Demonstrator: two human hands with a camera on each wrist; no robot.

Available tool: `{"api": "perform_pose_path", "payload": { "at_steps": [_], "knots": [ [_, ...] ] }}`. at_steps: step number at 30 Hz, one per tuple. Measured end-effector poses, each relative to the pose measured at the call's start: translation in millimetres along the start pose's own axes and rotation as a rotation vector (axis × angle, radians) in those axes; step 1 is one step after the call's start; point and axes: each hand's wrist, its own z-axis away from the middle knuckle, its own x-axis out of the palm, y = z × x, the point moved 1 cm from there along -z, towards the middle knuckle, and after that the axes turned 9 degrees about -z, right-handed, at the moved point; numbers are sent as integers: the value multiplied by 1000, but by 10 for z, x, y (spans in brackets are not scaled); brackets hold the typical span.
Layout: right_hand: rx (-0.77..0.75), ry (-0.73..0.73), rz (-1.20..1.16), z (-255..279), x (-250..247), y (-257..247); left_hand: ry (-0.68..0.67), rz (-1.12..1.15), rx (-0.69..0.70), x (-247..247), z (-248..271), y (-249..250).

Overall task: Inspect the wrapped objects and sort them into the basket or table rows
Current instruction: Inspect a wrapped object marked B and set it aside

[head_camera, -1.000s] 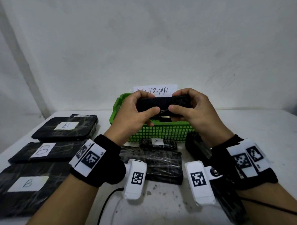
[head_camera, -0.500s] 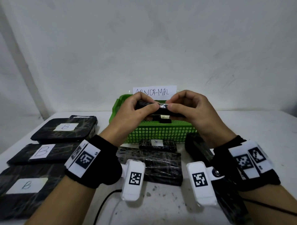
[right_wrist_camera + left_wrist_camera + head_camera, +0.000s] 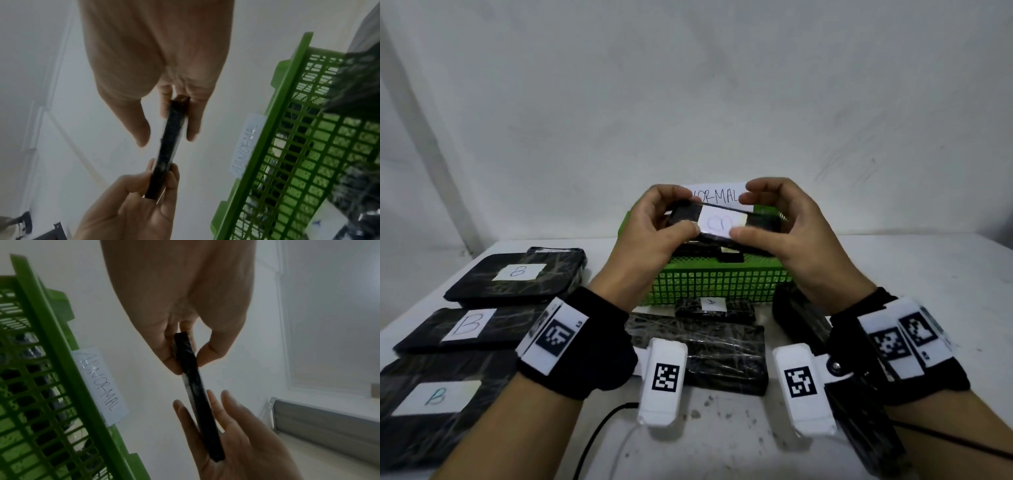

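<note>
Both hands hold one small black wrapped object [image 3: 722, 224] above the green basket [image 3: 722, 284]. Its white label, marked with a sideways B, faces the head camera. My left hand [image 3: 685, 214] pinches the left end between thumb and fingers. At the right end, my right hand [image 3: 744, 216] pinches it the same way. The left wrist view shows the wrapped object [image 3: 197, 394] edge-on, with the basket [image 3: 51, 353] beside it. In the right wrist view the wrapped object [image 3: 170, 138] is also seen edge-on, next to the basket [image 3: 287, 129].
Three flat black packs labelled B [image 3: 517, 277] [image 3: 465, 325] [image 3: 431, 397] lie in a row on the left. A small pack labelled A [image 3: 710, 305] and a larger pack [image 3: 722, 349] lie before the basket. Another black pack [image 3: 801, 318] lies right. An ABNORMAL sign [image 3: 719, 197] stands behind.
The hands have turned the wrapped object over, from its plain black side through edge-on, so its label now faces up towards me. Both hands rose slightly.
</note>
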Motion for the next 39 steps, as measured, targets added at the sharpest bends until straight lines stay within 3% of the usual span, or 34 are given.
{"api": "perform_pose_path", "payload": {
  "at_steps": [4, 9, 18, 23, 25, 29, 34, 39],
  "knots": [
    [189, 34, -193, -8, 5, 40, -44, -79, 56, 19, 19, -9],
    [117, 36, 1, -13, -62, 32, -58, 5, -47, 49, 20, -40],
    [134, 32, 21, -15, -74, 36, -79, 7, -58, 78, 36, -38],
    [157, -71, 39, 16, -112, 15, -48, 42, -3, 37, 34, 21],
    [170, -89, 81, 22, -109, 9, -101, 53, 29, 21, 49, 62],
    [167, -123, 116, 44, -52, 2, -221, -134, 165, 23, 102, 151],
    [189, -152, -75, 73, -8, -104, -224, -189, 209, 45, 88, 145],
    [241, -372, -227, 152, 39, -192, -216, -219, 234, 14, 74, 86]
  ]
}}
